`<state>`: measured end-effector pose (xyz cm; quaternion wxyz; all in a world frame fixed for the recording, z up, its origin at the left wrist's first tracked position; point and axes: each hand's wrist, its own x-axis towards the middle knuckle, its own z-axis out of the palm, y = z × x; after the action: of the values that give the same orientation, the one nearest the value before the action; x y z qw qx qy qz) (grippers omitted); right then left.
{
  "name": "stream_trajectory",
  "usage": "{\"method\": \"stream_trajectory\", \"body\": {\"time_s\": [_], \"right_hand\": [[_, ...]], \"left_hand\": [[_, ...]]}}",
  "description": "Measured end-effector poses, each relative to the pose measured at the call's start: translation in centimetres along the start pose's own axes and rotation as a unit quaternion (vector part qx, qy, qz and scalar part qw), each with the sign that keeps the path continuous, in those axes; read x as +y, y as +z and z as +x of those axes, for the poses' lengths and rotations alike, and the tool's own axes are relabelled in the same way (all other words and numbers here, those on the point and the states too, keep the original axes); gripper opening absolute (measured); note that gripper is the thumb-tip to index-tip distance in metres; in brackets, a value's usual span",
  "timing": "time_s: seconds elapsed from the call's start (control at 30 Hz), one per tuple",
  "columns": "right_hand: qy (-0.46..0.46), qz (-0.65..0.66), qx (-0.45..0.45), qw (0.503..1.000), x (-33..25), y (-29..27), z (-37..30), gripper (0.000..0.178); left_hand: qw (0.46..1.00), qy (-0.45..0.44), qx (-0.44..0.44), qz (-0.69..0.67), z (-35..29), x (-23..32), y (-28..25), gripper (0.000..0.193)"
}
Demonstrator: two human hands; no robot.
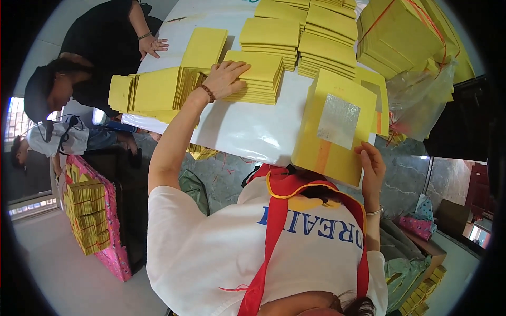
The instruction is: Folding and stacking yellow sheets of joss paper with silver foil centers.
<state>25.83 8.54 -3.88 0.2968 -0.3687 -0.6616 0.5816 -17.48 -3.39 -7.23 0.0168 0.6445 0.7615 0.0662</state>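
Observation:
My left hand (pixel 226 80) lies flat, fingers stretched out, on top of a stack of folded yellow papers (pixel 258 79) on the white-covered table. In front of me at the table's near edge rests a thick pile of yellow paper (pixel 311 126), with a silver foil rectangle (pixel 339 120) and an orange stripe on its top. My right hand (pixel 371 166) is at this pile's right edge, its fingers loosely bent and apart; whether they touch the paper is hard to tell. To the left of my left hand, more folded yellow papers (pixel 155 89) lean in a row.
Rows of folded yellow stacks (pixel 327 50) fill the table's far side. At the far right stand tied yellow bundles (pixel 400 37) and a clear plastic bag (pixel 421 97). A co-worker's hand (pixel 153 46) rests on the table at the left. Bundles lie on a pink-covered surface (pixel 113 226).

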Motion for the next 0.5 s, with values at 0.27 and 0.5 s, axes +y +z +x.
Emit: {"method": "stream_trajectory", "body": {"time_s": [0.27, 0.5], "right_hand": [[0.008, -0.017, -0.002, 1.0, -0.1, 0.1, 0.1, 0.024], [0.021, -0.021, 0.005, 1.0, 0.1, 0.2, 0.1, 0.025]], "left_hand": [[0.995, 0.056, 0.062, 0.06, 0.0, 0.2, 0.5, 0.063], [0.979, 0.116, 0.156, 0.061, 0.1, 1.3, 0.6, 0.076]]}}
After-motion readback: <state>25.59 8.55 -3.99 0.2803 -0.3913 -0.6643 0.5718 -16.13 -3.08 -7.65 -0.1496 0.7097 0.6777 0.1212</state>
